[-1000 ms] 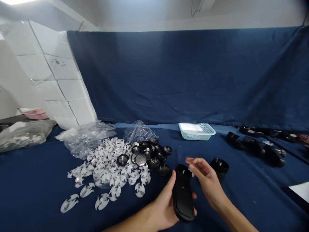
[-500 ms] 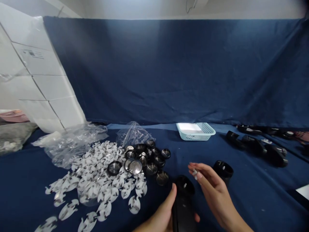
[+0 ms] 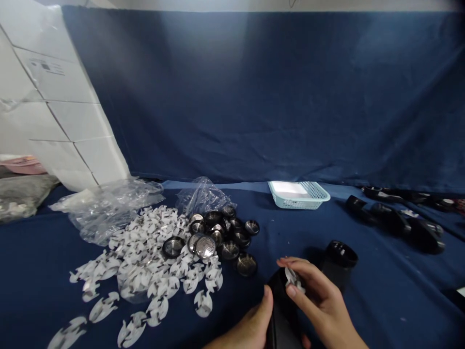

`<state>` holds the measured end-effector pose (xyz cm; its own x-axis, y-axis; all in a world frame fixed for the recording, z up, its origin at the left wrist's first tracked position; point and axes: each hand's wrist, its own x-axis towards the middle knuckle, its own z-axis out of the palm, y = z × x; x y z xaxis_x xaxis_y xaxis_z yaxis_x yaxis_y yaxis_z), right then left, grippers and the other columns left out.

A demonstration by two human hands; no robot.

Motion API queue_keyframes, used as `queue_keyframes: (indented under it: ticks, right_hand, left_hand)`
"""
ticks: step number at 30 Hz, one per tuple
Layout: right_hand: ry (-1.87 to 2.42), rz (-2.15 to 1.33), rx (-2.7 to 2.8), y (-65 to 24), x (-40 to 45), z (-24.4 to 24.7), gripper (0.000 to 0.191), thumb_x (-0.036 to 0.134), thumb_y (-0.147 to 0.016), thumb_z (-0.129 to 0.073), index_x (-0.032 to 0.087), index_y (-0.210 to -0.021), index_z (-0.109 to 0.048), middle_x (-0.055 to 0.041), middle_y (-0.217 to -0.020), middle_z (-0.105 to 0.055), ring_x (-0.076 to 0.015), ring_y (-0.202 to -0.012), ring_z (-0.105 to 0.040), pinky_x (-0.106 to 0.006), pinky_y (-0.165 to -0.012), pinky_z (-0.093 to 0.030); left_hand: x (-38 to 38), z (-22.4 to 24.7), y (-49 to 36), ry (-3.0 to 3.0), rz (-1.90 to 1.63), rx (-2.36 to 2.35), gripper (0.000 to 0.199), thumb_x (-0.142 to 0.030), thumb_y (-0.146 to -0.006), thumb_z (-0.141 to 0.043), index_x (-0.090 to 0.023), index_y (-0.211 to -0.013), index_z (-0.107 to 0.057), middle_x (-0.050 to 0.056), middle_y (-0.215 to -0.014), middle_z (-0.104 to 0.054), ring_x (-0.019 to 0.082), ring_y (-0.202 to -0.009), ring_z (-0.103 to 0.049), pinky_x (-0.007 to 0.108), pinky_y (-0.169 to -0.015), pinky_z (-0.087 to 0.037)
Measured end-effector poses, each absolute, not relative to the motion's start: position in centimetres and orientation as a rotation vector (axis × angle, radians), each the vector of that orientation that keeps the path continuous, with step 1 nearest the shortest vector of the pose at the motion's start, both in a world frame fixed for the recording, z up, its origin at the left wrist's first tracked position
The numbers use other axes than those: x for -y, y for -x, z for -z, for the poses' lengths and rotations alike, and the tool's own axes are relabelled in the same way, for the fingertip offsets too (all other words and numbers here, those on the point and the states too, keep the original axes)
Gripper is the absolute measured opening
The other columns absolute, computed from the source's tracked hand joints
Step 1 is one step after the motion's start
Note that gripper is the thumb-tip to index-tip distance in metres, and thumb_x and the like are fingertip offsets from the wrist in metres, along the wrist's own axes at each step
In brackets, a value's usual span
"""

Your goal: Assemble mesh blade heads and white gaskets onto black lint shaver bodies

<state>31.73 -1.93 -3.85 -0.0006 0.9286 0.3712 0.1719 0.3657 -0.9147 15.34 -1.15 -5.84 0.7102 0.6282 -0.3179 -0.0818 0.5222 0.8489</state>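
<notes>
My left hand (image 3: 249, 327) grips a long black plastic part (image 3: 282, 310) upright at the bottom of the view, its lower end cut off by the frame. My right hand (image 3: 316, 303) pinches a small white die-cut piece (image 3: 294, 280) between fingers and thumb, right at the black part's upper end. Just behind that hand stands a black cylindrical cup (image 3: 340, 261). To the left lies a loose spread of white die-cut pieces (image 3: 145, 271), beside a heap of black-rimmed metal mesh strainers (image 3: 221, 237).
Crumpled clear plastic bags (image 3: 109, 208) lie behind the white pieces on the dark blue cloth table (image 3: 381, 300). A pale blue plastic basket (image 3: 298, 195) sits at the back. Several black parts (image 3: 395, 220) lie at the right, before a blue backdrop (image 3: 254, 97).
The black part has sunk lower in view and its top now sits under my right hand. That hand has closed in, bringing the white piece to the part's upper end. The view has tilted down.
</notes>
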Motion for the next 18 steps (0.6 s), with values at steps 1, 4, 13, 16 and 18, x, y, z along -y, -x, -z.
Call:
queue_keyframes:
  ticks: [1, 4, 13, 16, 18]
  right_hand:
    - [1.06, -0.825, 1.462, -31.7, 2.0, 3.8, 0.02, 0.029, -0.086, -0.066, 0.031, -0.105, -0.066, -0.006, -0.119, -0.066, -0.0222, -0.115, -0.061, -0.029, -0.094, -0.053]
    - [1.097, -0.847, 1.506, -31.9, 2.2, 3.8, 0.019, 0.033, -0.088, -0.063, 0.031, -0.106, -0.069, -0.0075, -0.125, -0.065, -0.0262, -0.121, -0.058, -0.039, -0.102, -0.048]
    - [1.225, -1.08, 1.507, -33.0, 2.8, 5.1, 0.042, 0.047, -0.095, -0.043, 0.034, -0.134, -0.055, -0.0001, -0.149, -0.045, -0.0276, -0.141, -0.034, -0.052, -0.118, -0.02]
    - [1.261, -1.066, 1.47, -33.1, 2.5, 5.2, 0.041, 0.048, -0.094, -0.046, 0.034, -0.13, -0.058, -0.0012, -0.145, -0.05, -0.0276, -0.138, -0.039, -0.05, -0.119, -0.021]
    - [1.265, -1.039, 1.464, -33.1, 2.4, 5.2, 0.039, 0.046, -0.095, -0.046, 0.033, -0.129, -0.059, -0.0015, -0.142, -0.053, -0.0269, -0.136, -0.042, -0.049, -0.119, -0.022]
  left_hand:
    - [1.2, 6.1, -15.4, -0.92, -0.47, -0.689, 0.105, -0.094, -0.067, -0.016, -0.009, -0.103, -0.067, 0.013, -0.077, -0.071, 0.025, -0.07, -0.068, 0.039, -0.077, -0.051]
    - [1.4, 6.6, -15.5, -0.875, -0.486, -0.724, 0.101, -0.091, -0.072, -0.016, -0.009, -0.101, -0.067, 0.012, -0.075, -0.07, 0.022, -0.064, -0.066, 0.033, -0.068, -0.049]
    - [1.2, 6.2, -15.1, -0.649, -0.444, -0.736, 0.098, -0.083, -0.08, -0.014, -0.005, -0.081, -0.074, 0.012, -0.075, -0.066, 0.012, -0.056, -0.052, 0.022, -0.057, -0.039]
    - [1.1, 5.8, -15.2, -0.585, -0.432, -0.746, 0.099, -0.08, -0.083, -0.01, -0.005, -0.08, -0.074, 0.011, -0.074, -0.065, 0.01, -0.054, -0.05, 0.021, -0.055, -0.038]
    - [1.1, 5.8, -15.3, -0.567, -0.428, -0.757, 0.1, -0.081, -0.082, -0.01, -0.004, -0.077, -0.074, 0.009, -0.069, -0.062, 0.01, -0.052, -0.05, 0.021, -0.054, -0.038]
